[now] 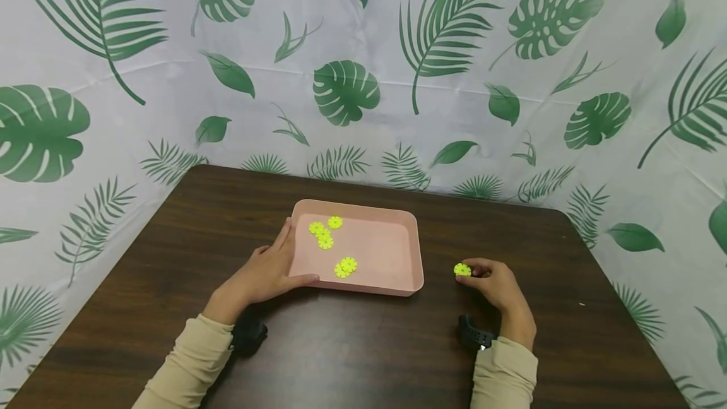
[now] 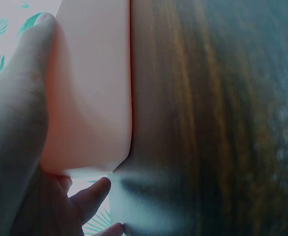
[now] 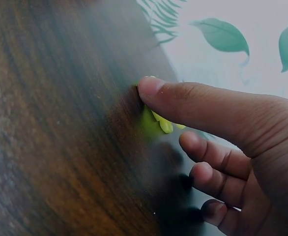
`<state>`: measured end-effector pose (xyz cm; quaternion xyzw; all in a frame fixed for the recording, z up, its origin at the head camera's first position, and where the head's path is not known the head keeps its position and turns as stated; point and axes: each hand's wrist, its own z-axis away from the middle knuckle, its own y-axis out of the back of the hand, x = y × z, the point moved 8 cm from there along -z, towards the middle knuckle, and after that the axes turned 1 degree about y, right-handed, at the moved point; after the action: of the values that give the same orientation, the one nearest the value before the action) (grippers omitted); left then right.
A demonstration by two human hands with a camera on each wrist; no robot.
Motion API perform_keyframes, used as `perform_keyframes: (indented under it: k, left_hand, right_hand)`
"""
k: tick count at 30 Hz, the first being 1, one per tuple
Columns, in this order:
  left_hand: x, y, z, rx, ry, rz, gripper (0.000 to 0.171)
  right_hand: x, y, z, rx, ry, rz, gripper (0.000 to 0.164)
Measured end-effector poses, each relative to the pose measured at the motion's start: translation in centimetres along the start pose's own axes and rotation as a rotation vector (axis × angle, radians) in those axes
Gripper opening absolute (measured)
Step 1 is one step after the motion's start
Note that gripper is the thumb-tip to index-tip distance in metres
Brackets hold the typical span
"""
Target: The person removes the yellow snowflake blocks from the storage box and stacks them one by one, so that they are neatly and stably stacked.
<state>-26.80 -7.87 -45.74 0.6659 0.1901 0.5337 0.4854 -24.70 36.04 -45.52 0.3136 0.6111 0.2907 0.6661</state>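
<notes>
A shallow pink tray [image 1: 375, 245] lies on the table with several bright yellow-green notched plastic discs in it. Some discs [image 1: 321, 234] cluster at its far left, and others [image 1: 345, 267] overlap near its front wall. My left hand [image 1: 267, 276] rests against the tray's left front corner, thumb along the front wall and extended fingers along the left side. To the right of the tray, my right hand [image 1: 494, 279] pinches one notched disc [image 1: 462, 269] between thumb and fingers. In the right wrist view, the thumb covers much of that disc [image 3: 166, 126], close to the tabletop.
The dark wood table [image 1: 363, 346] ends at a back edge by a white cloth with green leaf prints [image 1: 346, 93]. A small pale speck [image 1: 582, 304] lies on the table to the right. Dark straps with devices [image 1: 248, 336] sit at both wrists.
</notes>
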Motion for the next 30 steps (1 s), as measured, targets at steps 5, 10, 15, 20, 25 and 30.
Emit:
perform_keyframes:
  k: [5, 10, 15, 20, 25, 30]
  left_hand:
    - [0.06, 0.01, -0.12, -0.001, -0.001, -0.002, 0.120]
    - [0.12, 0.13, -0.07, -0.002, -0.002, 0.001, 0.120]
    - [0.17, 0.05, -0.07, -0.003, -0.004, -0.003, 0.119]
    - [0.12, -0.03, -0.14, -0.008, -0.002, -0.004, 0.119]
    - [0.14, 0.08, -0.15, -0.011, -0.001, -0.006, 0.119]
    - [0.10, 0.09, -0.22, -0.012, -0.001, -0.014, 0.119]
  right_hand:
    - [0.34, -0.03, -0.11, 0.000, -0.023, -0.004, 0.041]
    - [0.34, -0.02, -0.08, -0.003, -0.029, -0.013, 0.043]
    - [0.33, 0.09, 0.04, -0.012, -0.020, -0.032, 0.045]
    - [0.46, 0.09, 0.21, -0.016, -0.024, -0.046, 0.043]
    - [0.45, 0.11, 0.23, -0.017, -0.010, -0.049, 0.042]
    - [0.45, 0.12, 0.19, -0.009, -0.017, -0.045, 0.041]
